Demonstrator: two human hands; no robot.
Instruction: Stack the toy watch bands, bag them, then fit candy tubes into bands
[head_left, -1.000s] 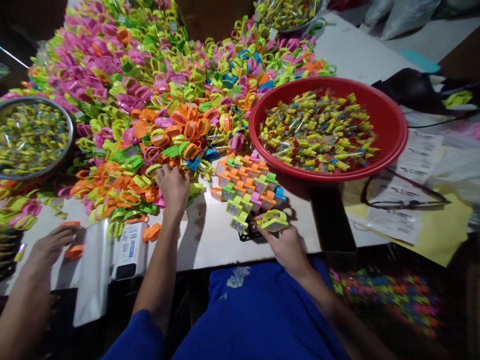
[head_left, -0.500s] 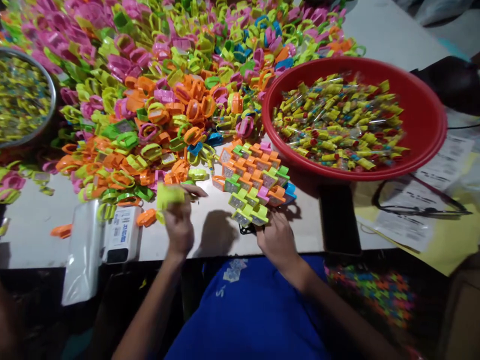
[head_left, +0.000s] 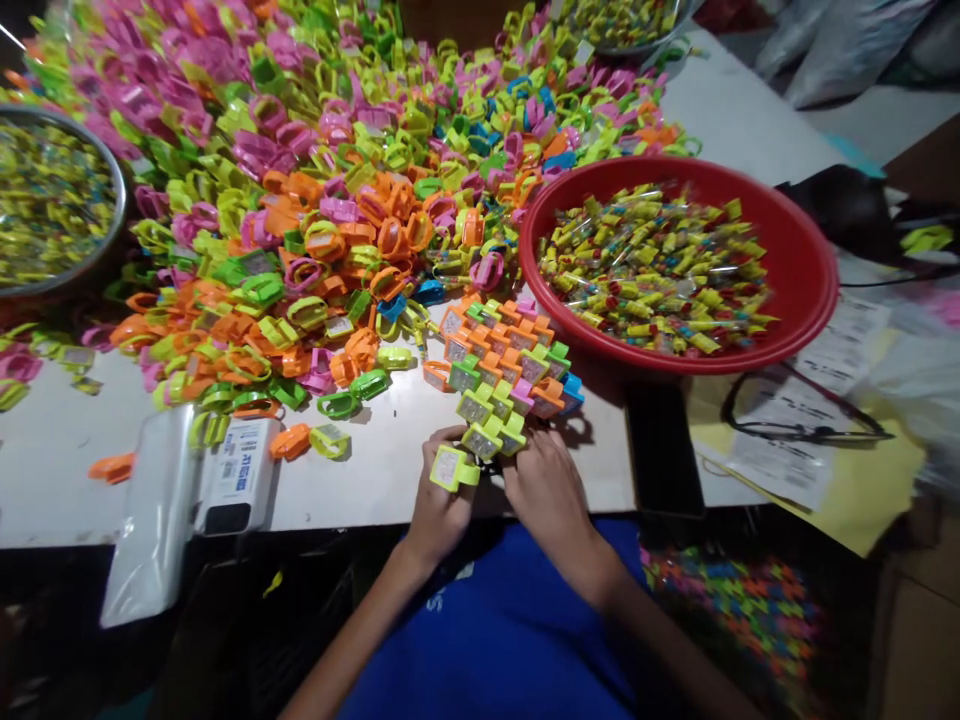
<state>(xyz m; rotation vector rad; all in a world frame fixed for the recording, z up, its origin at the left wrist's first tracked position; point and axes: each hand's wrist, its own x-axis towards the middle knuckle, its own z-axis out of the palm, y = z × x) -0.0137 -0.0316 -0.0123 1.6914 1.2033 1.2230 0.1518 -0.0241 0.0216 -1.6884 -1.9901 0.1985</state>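
Observation:
My left hand (head_left: 437,515) is closed on a yellow-green plastic toy watch (head_left: 448,468) with a pale square face. It is right beside the near end of a cluster of toy watches (head_left: 499,360) in orange, green, yellow, pink and blue, packed in slanting rows. My right hand (head_left: 551,482) is closed at the near right end of this cluster, its fingertips hidden under it. A dark part shows between my hands; what the right fingers grip is mostly hidden. Loose green toy watches (head_left: 339,404) lie left of the cluster.
A big heap of toy watches (head_left: 300,215) covers the back and left. A red basin (head_left: 806,260) of small yellow wrapped pieces stands at right, a metal bowl (head_left: 120,200) at left. A phone (head_left: 664,450), glasses (head_left: 810,435), papers, a white box (head_left: 238,465) and clear bags (head_left: 150,520) lie near the front.
My left hand has moved right with the yellow-green toy watch, from the heap's front to the cluster's near end. More loose toy watches show on the table where it was. My right hand stays at the cluster.

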